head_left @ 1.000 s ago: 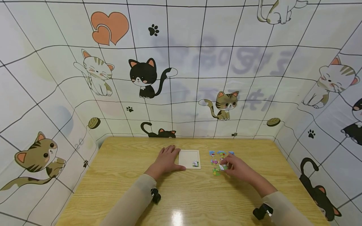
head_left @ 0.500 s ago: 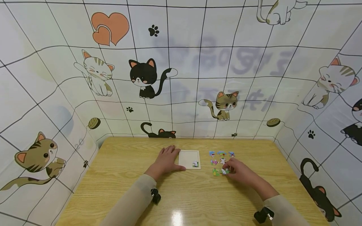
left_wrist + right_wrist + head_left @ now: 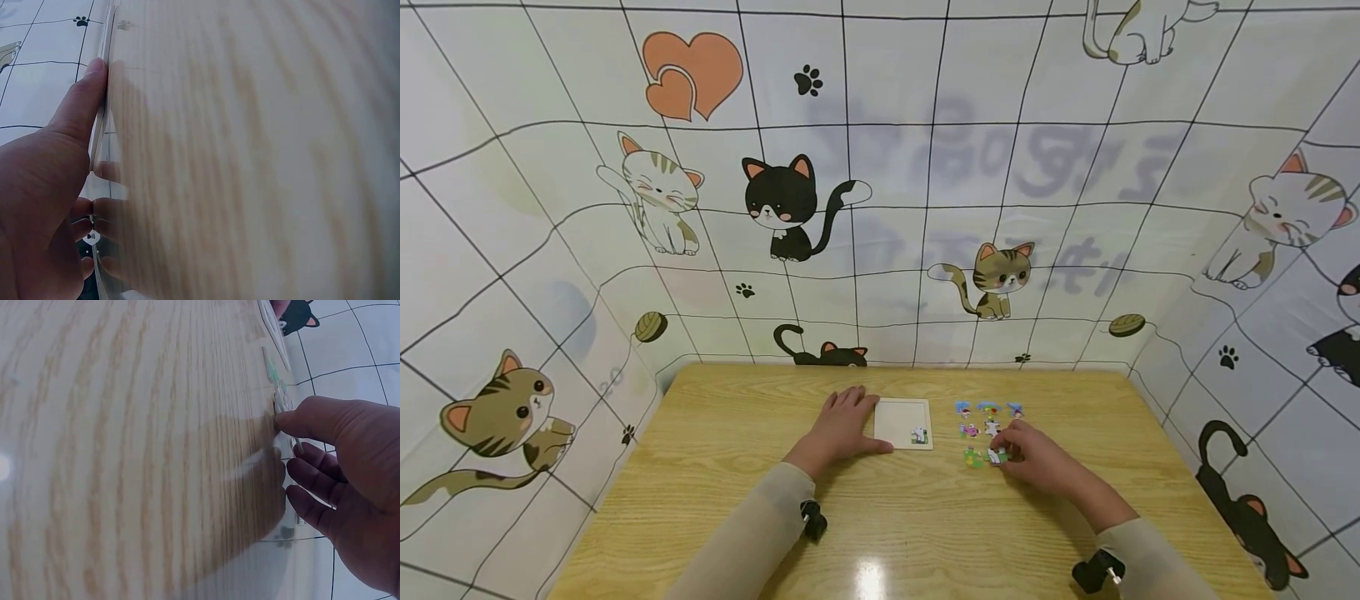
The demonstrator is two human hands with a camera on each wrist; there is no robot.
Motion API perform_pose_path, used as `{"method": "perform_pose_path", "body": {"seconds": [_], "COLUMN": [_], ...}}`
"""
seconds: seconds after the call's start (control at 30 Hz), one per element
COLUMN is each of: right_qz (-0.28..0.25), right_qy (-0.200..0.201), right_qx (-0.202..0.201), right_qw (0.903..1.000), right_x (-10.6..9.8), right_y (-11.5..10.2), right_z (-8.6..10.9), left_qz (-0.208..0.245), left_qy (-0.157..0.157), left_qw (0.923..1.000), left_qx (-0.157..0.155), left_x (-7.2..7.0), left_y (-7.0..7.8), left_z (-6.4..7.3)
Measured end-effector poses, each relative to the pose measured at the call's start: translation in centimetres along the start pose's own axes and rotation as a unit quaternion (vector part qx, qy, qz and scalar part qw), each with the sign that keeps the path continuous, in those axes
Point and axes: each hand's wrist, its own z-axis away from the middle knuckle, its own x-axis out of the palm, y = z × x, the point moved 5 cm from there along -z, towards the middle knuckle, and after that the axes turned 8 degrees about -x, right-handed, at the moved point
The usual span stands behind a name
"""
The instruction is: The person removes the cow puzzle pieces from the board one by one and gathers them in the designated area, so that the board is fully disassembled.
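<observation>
A pale square puzzle tray [image 3: 892, 417] lies on the table with one printed jigsaw piece [image 3: 919, 436] in its near right corner. Against the tray's left side rests my left hand [image 3: 841, 423], fingers spread and thumb along the near edge; the left wrist view shows that thumb [image 3: 81, 103] extended. To the right of the tray, my right hand [image 3: 1039, 458] pinches a white-and-green jigsaw piece [image 3: 996, 456] down at table level. The right wrist view has the thumb [image 3: 306, 419] low by the pieces, with the other fingers curled; the pinched piece is partly hidden.
Several other jigsaw pieces lie in rows right of the tray, among them a blue one [image 3: 988, 407], a pink one [image 3: 969, 430] and a green one [image 3: 973, 457]. The wooden table [image 3: 880, 517] meets a cat-print cloth wall [image 3: 895, 250] behind.
My right hand has brought its jigsaw piece a little nearer and to the right, down beside the green piece, and has held there since half a second ago. My left hand has stayed put.
</observation>
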Motion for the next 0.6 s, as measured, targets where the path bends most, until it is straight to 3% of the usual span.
{"method": "perform_pose_path", "body": {"seconds": [0.6], "right_qz": [-0.003], "right_qy": [-0.015], "right_qx": [0.006], "right_qw": [0.9999], "right_x": [0.03], "right_y": [0.10], "right_z": [-0.18], "left_qz": [-0.003], "left_qy": [0.000], "left_qw": [1.0000], "left_qx": [-0.003], "left_x": [-0.06], "left_y": [0.09], "left_z": [-0.05]}}
